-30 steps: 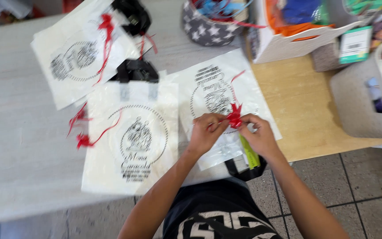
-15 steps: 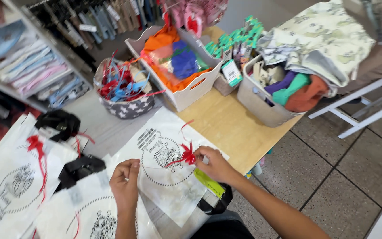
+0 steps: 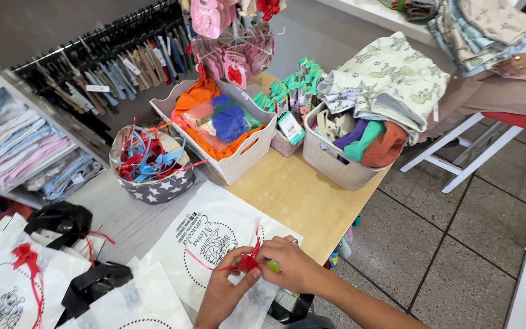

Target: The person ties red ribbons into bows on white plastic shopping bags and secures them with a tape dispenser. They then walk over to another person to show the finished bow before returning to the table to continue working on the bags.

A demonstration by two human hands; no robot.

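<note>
From the head view, the left hand (image 3: 226, 291) and right hand (image 3: 290, 265) both pinch the red ribbon bow (image 3: 248, 263) between closed fingertips, on the white printed bag (image 3: 208, 240) lying on the counter (image 3: 293, 195). A green object (image 3: 273, 265) shows in the right hand. Compared with half a second ago, the left hand has joined the bow, and the star-patterned basket (image 3: 153, 176) sits further left.

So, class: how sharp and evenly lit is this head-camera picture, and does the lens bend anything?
Head view: even, soft light without hard shadows; both hands and the red ribbon bow are fairly sharp; floor tile lines and the table lean from the wide, tilted lens.
</note>
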